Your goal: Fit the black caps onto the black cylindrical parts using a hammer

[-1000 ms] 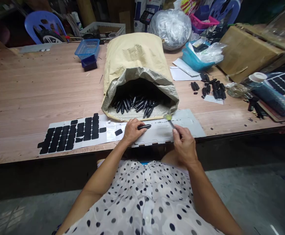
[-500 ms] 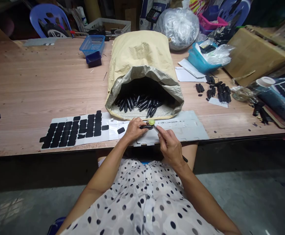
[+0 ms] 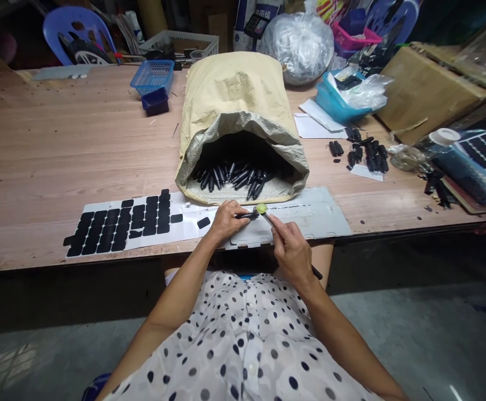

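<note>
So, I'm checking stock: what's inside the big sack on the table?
The sack lies open toward the person; a heap of slim black sticks shows in its mouth. Anything deeper in is covered by its wall.

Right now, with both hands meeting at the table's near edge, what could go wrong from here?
1. The left hand pinches a slim black part at the table edge; a slip could drop it into the lap or onto the floor.
2. The right hand holds a green-tipped tool at that part, so it might jab the left hand.
3. The open sack lies mouth toward the hands; its black parts could slide out onto the grey sheet.
</note>
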The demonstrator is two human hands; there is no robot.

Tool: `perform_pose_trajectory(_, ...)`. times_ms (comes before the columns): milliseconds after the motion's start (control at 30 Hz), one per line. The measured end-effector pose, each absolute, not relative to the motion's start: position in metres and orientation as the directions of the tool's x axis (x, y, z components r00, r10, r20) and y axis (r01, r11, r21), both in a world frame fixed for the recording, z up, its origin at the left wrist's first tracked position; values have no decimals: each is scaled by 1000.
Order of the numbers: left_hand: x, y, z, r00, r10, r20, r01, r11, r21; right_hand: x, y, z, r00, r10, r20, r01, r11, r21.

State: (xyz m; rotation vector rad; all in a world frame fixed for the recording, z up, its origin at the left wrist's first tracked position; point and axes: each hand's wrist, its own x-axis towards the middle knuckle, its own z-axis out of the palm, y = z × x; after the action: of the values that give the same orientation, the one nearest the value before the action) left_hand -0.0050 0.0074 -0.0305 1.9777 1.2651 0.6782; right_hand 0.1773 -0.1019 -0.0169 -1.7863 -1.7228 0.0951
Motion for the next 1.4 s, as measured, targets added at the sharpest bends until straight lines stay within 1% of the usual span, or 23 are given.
perform_pose_trajectory(133, -4, 6, -29, 386, 920, 59, 570, -289, 769, 181, -100, -18, 156, 912, 379, 866, 57, -496)
perform_pose_trajectory(267, -5, 4, -29, 375, 924, 69, 584, -294, 756, 196, -92, -11, 280, 855, 437, 852, -12, -523)
perform_pose_trajectory(400, -7, 3, -31, 394, 915, 81, 590, -320, 741, 227, -78, -10, 446, 771, 454, 855, -217, -471)
perform_pose_trajectory(567, -6, 4, -31, 415, 908, 63, 630, -337, 699, 271, -52, -22, 601, 721, 343, 792, -482, -374)
perform_pose_trajectory(667, -5, 3, -29, 411, 911, 41, 650, -324, 688, 285, -39, -28, 642, 708, 295, 765, -561, -318)
perform_pose_trajectory(733, -6, 2, -26, 408, 913, 27, 651, -311, 692, 287, -33, -31, 647, 700, 300, 761, -573, -304)
perform_pose_trajectory(900, -8, -2, -18, 413, 910, 8, 637, -296, 712, 283, -30, -38, 642, 675, 364, 767, -559, -315)
perform_pose_trajectory(1033, -9, -2, -17, 413, 911, 7, 623, -288, 728, 282, -31, -39, 647, 678, 349, 763, -569, -308)
perform_pose_trajectory(1133, -9, 0, -19, 421, 907, 8, 630, -298, 718, 283, -30, -39, 650, 676, 347, 760, -573, -306)
perform_pose_trajectory(1267, -11, -7, -15, 466, 884, 46, 630, -368, 684, 282, -29, -38, 648, 677, 349, 761, -566, -316)
perform_pose_trajectory(1400, -16, -41, 0, 573, 807, 141, 533, -497, 685, 281, -30, -36, 650, 686, 327, 759, -565, -324)
